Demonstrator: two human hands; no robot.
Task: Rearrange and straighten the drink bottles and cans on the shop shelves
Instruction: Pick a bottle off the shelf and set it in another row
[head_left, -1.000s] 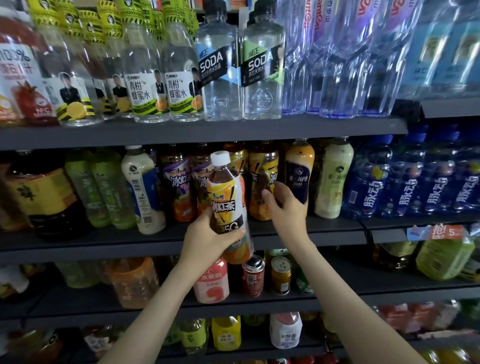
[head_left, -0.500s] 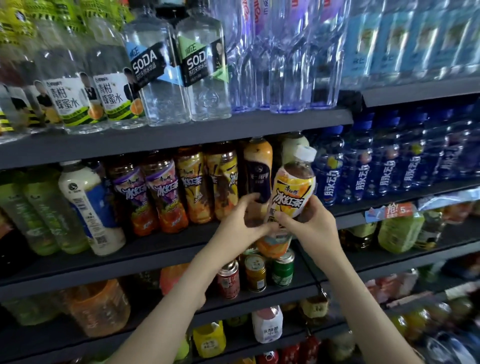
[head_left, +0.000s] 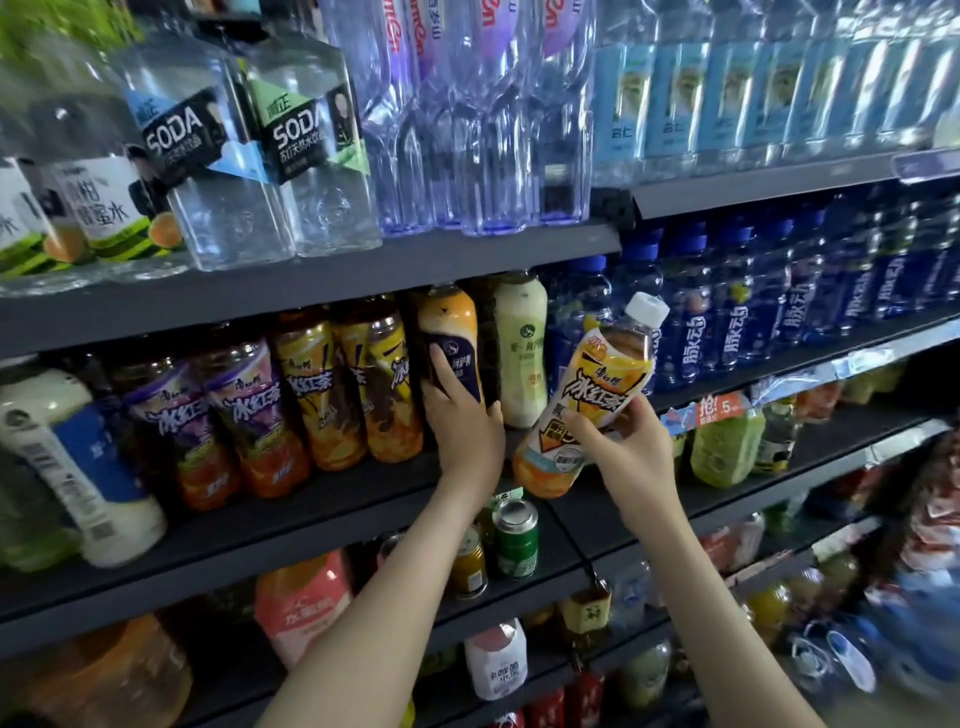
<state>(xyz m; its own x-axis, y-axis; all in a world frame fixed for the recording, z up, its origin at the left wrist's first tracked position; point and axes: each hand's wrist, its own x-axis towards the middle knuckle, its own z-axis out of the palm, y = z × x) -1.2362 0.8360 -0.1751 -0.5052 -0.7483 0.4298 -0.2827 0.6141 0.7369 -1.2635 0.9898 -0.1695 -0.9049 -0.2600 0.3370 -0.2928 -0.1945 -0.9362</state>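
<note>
Dark grey shop shelving (head_left: 311, 293) fills the frame, tiers packed with drinks, edges of view blurred. Left hand (head_left: 462, 421) centre frame, arm reaching up from the bottom edge, fingers laid up the label and thumb round the far side of an upright orange-and-navy bottle (head_left: 448, 325) on the middle tier: grasping its lower body. Right hand (head_left: 636, 452) just right of it, arm up from lower right, fingers curled round the lower half of a yellow iced tea bottle (head_left: 597, 389), held clear in front of the shelf edge. That bottle is tilted, long axis diagonal, white cap (head_left: 647, 310) toward upper right, orange base toward lower left, label facing the camera. A cream-and-green bottle (head_left: 520, 353) stands between the two hands. Left of centre, a row of matching iced tea bottles (head_left: 353, 384); right, blue sports-drink bottles (head_left: 727, 317) behind the held bottle's cap. Upper left, two SODA bottles (head_left: 270, 150); beside them clear water bottles (head_left: 467, 130). Below the hands, a green can (head_left: 517, 540) and a gold can (head_left: 467, 566).
</note>
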